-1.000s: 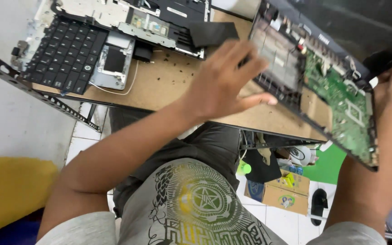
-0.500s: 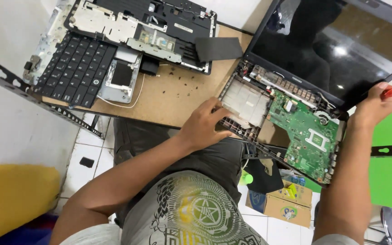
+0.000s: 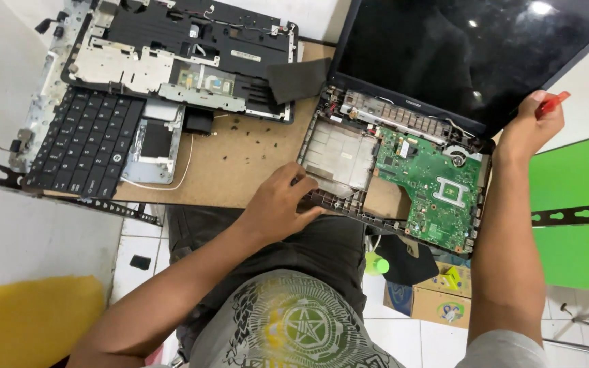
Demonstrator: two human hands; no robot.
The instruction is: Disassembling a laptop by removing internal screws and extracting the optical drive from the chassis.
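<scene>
A brown hardboard worktop (image 3: pixel 240 157) over white floor tiles carries an opened laptop base (image 3: pixel 403 174), its green motherboard (image 3: pixel 431 184) exposed; the left hand (image 3: pixel 277 204) presses flat, fingers together, on the base's near-left corner; the right hand (image 3: pixel 530 126) steadies the screen edge (image 3: pixel 512 116) while pinching a red tool (image 3: pixel 552 103); this looks like positioning, so steadiness matters next.

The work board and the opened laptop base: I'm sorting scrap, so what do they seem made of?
The flat brown work board looks like matte pressed fibreboard: even tan face, no grain. The black opened laptop base, under the left hand, looks like moulded plastic with ribbed edges; its green circuit board looks like lacquered laminate.
</scene>
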